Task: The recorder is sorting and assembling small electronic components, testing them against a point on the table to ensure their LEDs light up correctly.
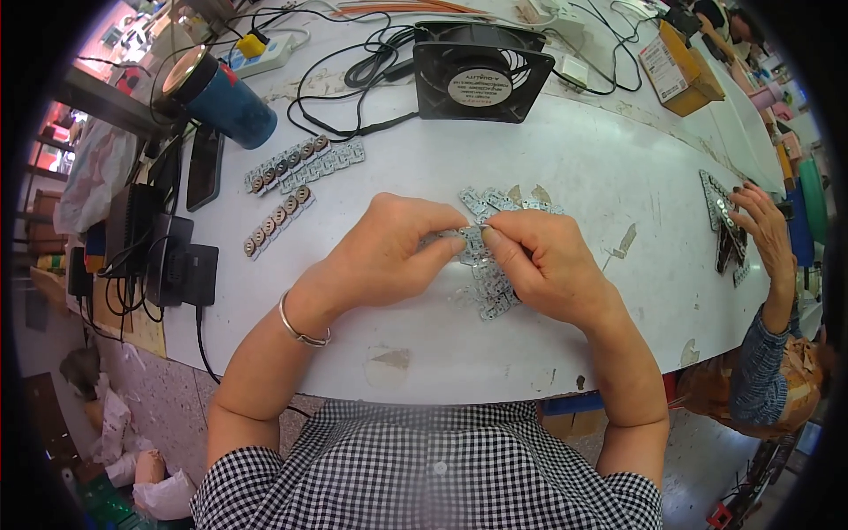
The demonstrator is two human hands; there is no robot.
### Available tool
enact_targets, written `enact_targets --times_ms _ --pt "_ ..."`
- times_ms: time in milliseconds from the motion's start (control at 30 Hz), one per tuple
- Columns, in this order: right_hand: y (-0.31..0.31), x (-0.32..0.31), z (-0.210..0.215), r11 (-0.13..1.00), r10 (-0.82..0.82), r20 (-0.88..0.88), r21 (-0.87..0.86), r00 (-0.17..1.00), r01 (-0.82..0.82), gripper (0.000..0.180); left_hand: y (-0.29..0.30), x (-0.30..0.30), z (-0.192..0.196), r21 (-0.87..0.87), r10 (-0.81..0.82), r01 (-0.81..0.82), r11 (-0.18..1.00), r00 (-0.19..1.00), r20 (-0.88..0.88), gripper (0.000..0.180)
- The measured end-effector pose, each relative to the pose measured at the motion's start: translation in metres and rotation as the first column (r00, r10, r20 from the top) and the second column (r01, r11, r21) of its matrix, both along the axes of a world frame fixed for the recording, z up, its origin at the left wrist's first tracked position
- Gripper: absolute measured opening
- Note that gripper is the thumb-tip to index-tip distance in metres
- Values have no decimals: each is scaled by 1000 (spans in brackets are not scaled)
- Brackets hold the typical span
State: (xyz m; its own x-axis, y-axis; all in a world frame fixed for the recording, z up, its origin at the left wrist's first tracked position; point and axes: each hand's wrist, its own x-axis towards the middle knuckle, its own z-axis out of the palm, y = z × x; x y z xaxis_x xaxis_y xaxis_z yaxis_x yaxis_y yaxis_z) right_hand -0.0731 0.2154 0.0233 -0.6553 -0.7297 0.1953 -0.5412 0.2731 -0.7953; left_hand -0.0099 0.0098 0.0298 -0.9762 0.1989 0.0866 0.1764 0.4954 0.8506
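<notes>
Left hand [389, 252]: here it is, in from the left, thumb and index finger closed to a narrow pinch on the left edge of a small circuit board [472, 245]; the other fingers curl in behind.
Right hand [552, 265]: and it matches from the other side, thumb tip and bent index finger pressed together at the board's upper right edge, the rest folded toward the palm.
Held board: right between the two sets of fingertips, near the middle of the table [397, 340]; whether it is lifted clear of the pieces below, I cannot tell.
Loose boards [496, 296]: a cluster just below the held piece, partly under the right hand, with more boards [481, 201] just beyond the fingertips.
Board rows: off to the left, well apart from the hands, a slanting row with round brown parts [278, 221], and another group [305, 165] above it.
Fan [481, 79]: black, square-framed, standing beyond the hands.
Co-worker's hand [761, 221]: far right, fingers spread at another batch of boards [720, 208]; contact is too small to judge.
</notes>
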Motion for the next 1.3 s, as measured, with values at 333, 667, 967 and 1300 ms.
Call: enact_targets --times_ms 333,667,967,1300 --pt "-3 5 -1 999 21 11 -39 1000 -21 11 2 2 4 36 2 -2 999 1000 10 14" --pt "-5 9 9 998 -46 358 -26 933 59 17 -1 4 3 115 -26 17 993 996 81 10" --pt "2 6 17 979 151 691 -204 707 -9 17 -17 4 11 452 -316 230 862 941 123 10" --pt "-4 9 2 975 -158 457 -70 875 212 18 -2 -2 -10 -77 59 -91 993 938 -342 27"
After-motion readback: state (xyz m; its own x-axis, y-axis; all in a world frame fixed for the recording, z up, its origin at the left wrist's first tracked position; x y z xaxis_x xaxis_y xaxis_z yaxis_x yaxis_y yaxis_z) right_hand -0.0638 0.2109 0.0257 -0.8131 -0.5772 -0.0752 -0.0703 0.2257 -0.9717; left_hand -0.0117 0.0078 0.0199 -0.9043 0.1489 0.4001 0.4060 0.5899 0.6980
